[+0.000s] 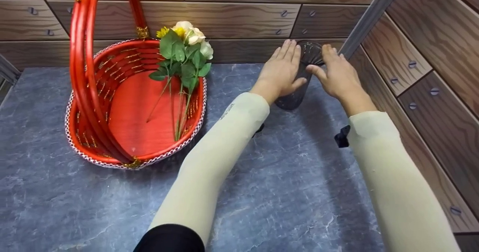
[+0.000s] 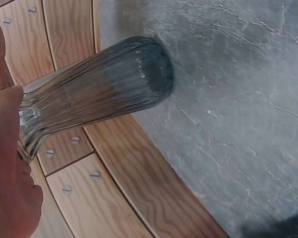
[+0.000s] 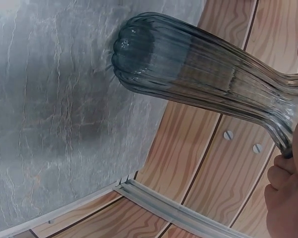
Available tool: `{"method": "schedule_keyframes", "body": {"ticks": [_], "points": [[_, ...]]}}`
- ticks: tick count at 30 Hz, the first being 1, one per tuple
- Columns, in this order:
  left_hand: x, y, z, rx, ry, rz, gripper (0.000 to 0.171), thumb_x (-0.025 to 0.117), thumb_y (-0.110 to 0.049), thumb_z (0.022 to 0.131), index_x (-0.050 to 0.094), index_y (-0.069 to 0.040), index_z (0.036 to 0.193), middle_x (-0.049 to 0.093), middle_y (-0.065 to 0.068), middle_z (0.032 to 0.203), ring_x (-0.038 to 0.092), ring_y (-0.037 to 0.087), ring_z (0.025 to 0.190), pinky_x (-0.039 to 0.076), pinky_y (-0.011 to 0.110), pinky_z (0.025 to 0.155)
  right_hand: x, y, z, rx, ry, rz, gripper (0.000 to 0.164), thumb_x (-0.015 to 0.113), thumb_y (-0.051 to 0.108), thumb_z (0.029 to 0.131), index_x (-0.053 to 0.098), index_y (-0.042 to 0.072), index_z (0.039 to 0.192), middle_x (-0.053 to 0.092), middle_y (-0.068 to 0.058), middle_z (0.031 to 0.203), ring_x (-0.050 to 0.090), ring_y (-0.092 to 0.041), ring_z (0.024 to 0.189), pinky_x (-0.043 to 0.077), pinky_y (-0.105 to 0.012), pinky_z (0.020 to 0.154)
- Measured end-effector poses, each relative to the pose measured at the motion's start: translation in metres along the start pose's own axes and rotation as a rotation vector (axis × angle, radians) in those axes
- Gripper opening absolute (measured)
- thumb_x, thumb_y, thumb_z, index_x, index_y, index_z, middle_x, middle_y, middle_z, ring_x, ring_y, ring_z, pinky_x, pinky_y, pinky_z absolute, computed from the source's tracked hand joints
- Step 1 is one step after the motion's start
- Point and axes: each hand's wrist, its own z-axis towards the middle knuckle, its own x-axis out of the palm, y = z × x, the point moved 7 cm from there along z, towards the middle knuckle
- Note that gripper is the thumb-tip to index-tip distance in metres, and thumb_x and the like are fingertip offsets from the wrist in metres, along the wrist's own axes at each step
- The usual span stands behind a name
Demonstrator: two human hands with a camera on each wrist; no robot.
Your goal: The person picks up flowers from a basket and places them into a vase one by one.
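Wood-grain panels (image 1: 239, 20) in brown and greyish tones form the back and right walls, their dark seams running between boards, and a grey metal post (image 1: 368, 21) marks the corner where they meet. Before them spreads a blue-grey, marble-patterned tabletop (image 1: 277, 192), streaked with pale veins and crossed by a long soft shadow. At its left sits a glossy red woven oval basket (image 1: 129, 106) with gold strands, a braided white-and-dark rim and a tall arched handle bound in gold.

Near the back of the tabletop, right of the basket and well apart from it, stands a smoky blue-grey, see-through glass vase (image 1: 293, 94), upright with its mouth up. Vertical ribs run the length of its body, which is broad and scalloped at the rounded base, where the tint is deepest, then tapers to a paler neck and flares again at a wavy rim. The panels show through its walls.

The left hand (image 1: 281, 69) and right hand (image 1: 338, 72) flank the upper vase, fingers extended rather than wrapped around it, so neither is clenched; whether both palms touch the glass cannot be told. Cream and yellow artificial flowers (image 1: 192, 35) with green leaves lean over the basket's far right rim, stems inside. Smallest are the slotted screw heads (image 1: 412, 64) dotting the panels.
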Motion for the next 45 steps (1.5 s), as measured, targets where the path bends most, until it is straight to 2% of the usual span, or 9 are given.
{"method": "schedule_keyframes", "body": {"ticks": [4, 15, 21, 27, 39, 45], "points": [[-0.002, 0.005, -0.006, -0.002, -0.004, 0.002, 0.093, 0.037, -0.063, 0.099, 0.0, -0.002, 0.16, -0.001, 0.013, 0.168, -0.007, 0.025, 0.155, 0.0, 0.035, 0.125, 0.002, 0.006, 0.0, -0.006, -0.008, -0.013, 0.096, 0.033, 0.069, 0.096, 0.007, 0.002, 0.159, 0.007, -0.021, 0.165, 0.01, -0.048, 0.149, 0.012, -0.059, 0.121], [-0.002, 0.016, -0.02, -0.017, -0.016, -0.01, 0.094, 0.04, -0.062, 0.099, 0.003, 0.0, 0.159, 0.002, 0.016, 0.168, -0.004, 0.027, 0.155, 0.001, 0.036, 0.126, 0.008, 0.021, -0.001, -0.023, -0.035, 0.015, 0.092, 0.037, 0.065, 0.098, 0.009, 0.002, 0.159, 0.01, -0.02, 0.165, 0.012, -0.047, 0.149, 0.012, -0.058, 0.122], [-0.001, 0.021, -0.026, -0.024, -0.009, 0.002, 0.093, 0.037, -0.063, 0.099, 0.001, -0.001, 0.159, 0.0, 0.015, 0.168, -0.006, 0.027, 0.155, 0.0, 0.036, 0.125, 0.011, 0.028, -0.001, -0.015, -0.041, 0.008, 0.091, 0.036, 0.065, 0.098, 0.01, 0.005, 0.16, 0.009, -0.018, 0.166, 0.012, -0.049, 0.149, 0.013, -0.06, 0.12], [0.0, 0.03, -0.032, -0.043, -0.004, 0.001, 0.094, 0.035, -0.065, 0.099, 0.0, -0.001, 0.159, -0.001, 0.015, 0.168, -0.007, 0.027, 0.155, -0.001, 0.036, 0.125, 0.013, 0.039, 0.002, -0.053, -0.056, 0.005, 0.092, 0.035, 0.066, 0.098, 0.012, 0.002, 0.159, 0.012, -0.019, 0.165, 0.014, -0.044, 0.15, 0.012, -0.057, 0.122], [-0.002, 0.041, -0.047, -0.05, -0.019, -0.009, 0.094, 0.037, -0.064, 0.099, 0.001, 0.0, 0.159, 0.0, 0.016, 0.167, -0.006, 0.028, 0.155, 0.0, 0.036, 0.125, 0.018, 0.056, 0.003, -0.065, -0.061, 0.008, 0.09, 0.035, 0.065, 0.099, 0.014, 0.002, 0.159, 0.015, -0.02, 0.165, 0.016, -0.051, 0.147, 0.015, -0.062, 0.119], [-0.002, 0.047, -0.055, -0.049, -0.031, -0.012, 0.095, 0.04, -0.063, 0.099, 0.002, 0.0, 0.159, 0.001, 0.018, 0.167, -0.005, 0.029, 0.155, 0.001, 0.037, 0.126, 0.021, 0.066, 0.001, -0.078, -0.052, 0.012, 0.089, 0.034, 0.064, 0.1, 0.011, 0.002, 0.159, 0.011, -0.019, 0.166, 0.014, -0.048, 0.149, 0.013, -0.061, 0.12]]}}
